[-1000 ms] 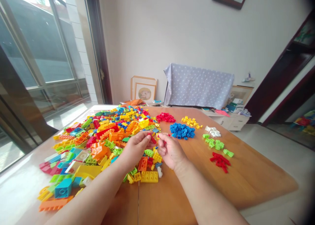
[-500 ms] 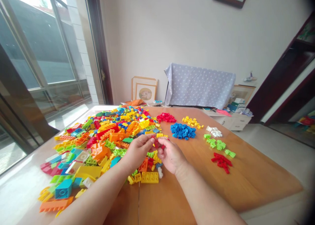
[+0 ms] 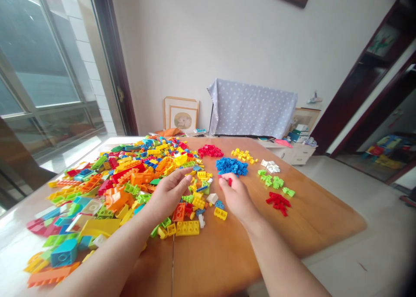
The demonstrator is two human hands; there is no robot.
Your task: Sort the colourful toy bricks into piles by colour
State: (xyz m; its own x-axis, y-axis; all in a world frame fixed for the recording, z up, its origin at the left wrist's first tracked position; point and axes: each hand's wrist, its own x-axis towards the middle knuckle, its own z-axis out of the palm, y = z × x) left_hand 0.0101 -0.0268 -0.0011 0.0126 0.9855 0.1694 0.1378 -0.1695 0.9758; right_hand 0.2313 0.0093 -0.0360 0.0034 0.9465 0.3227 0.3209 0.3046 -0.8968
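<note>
My right hand (image 3: 236,196) is closed on a small red brick (image 3: 230,182), just in front of the pile of blue bricks (image 3: 231,166). Over the right side of the big mixed brick pile (image 3: 130,176), my left hand (image 3: 172,189) has its thumb and fingers apart, with nothing visible between them. Between the hands lie loose pieces, among them a yellow brick (image 3: 220,213) and a white one (image 3: 212,198).
Beyond my hands are small piles of red bricks (image 3: 210,150) and yellow bricks (image 3: 243,155). Farther right lie white pieces (image 3: 270,166), green pieces (image 3: 277,182) and long red pieces (image 3: 278,202) on the wooden table (image 3: 312,221).
My hands have moved apart, the right one going rightward with a red brick. My left hand has opened. The view has turned a little to the right.
</note>
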